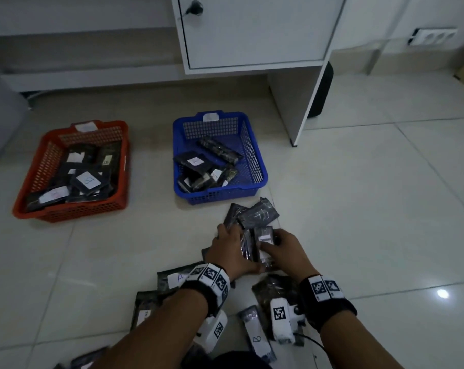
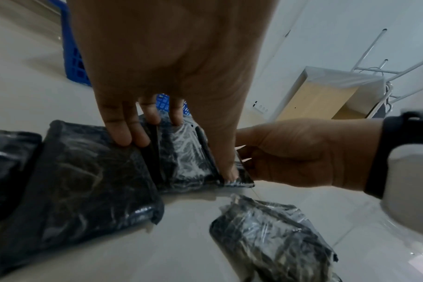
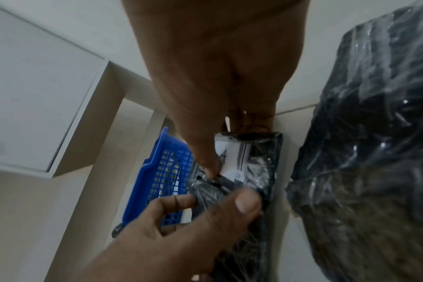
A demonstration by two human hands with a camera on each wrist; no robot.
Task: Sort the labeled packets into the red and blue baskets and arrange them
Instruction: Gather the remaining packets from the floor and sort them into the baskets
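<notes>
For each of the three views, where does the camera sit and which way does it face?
Head: looks down at floor, red basket, blue basket; both forearms show.
Left wrist: along left hand to packets; right hand beside.
Right wrist: along right hand to packets.
Shared: blue basket, both hands.

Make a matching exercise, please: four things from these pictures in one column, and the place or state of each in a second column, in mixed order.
Things:
1. red plastic mesh basket
2. blue plastic mesh basket
3. black plastic-wrapped packet with a white label marked A
4. long black packet with a white label marked B

Places or states:
a. gripped by the left hand and the right hand
b. on the floor, left of the other basket
c. in front of the white cabinet
d. lying on the floor between the forearms

Pairs: 1-b, 2-c, 3-a, 4-d
</notes>
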